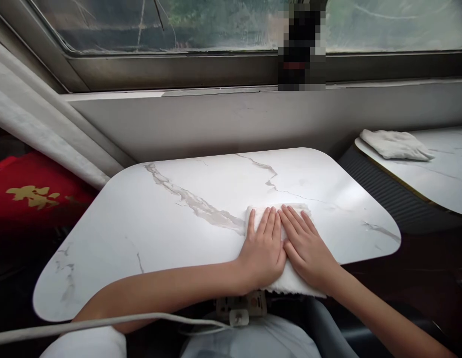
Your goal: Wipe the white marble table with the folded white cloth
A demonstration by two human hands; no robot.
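A folded white cloth (296,281) lies on the white marble-patterned table (201,184), near its front edge, with a ragged end hanging over that edge. My left hand (263,248) rests flat on the cloth, its fingers stretched out and pointing away from me. Beside it, thumbs close together, my right hand (307,243) presses flat on the same cloth with fingers extended. Neither hand grips the cloth; both palms lie on top of it.
A second marbled table (450,174) stands to the right, with another folded white cloth (397,144) on its near corner. Behind the tables runs a wall below windows (160,25). A red fabric with gold lettering (40,199) is at left. A white cable (141,318) crosses in front of me.
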